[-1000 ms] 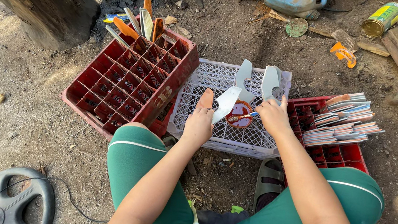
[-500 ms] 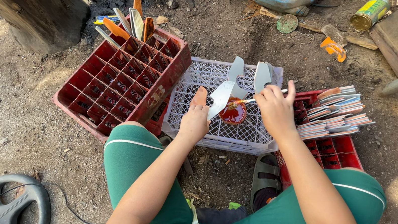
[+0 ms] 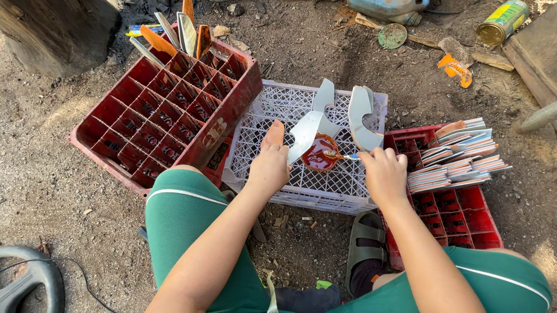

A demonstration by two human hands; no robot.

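Left hand lies flat, palm down, on the white plastic crate, fingers straight and together, gripping nothing; fingertips sit just beside a curved grey metal blade. Right hand is curled, fingers closed on a thin brush-like stick whose tip reaches into a small round dish of red-brown paste on the crate; the exact pinch is hard to see. A second curved blade stands just above the right hand. Red compartment crate to the left holds orange-handled pieces at its far corner. Another red crate to the right carries a stack of flat blades. All sits on dirt ground.
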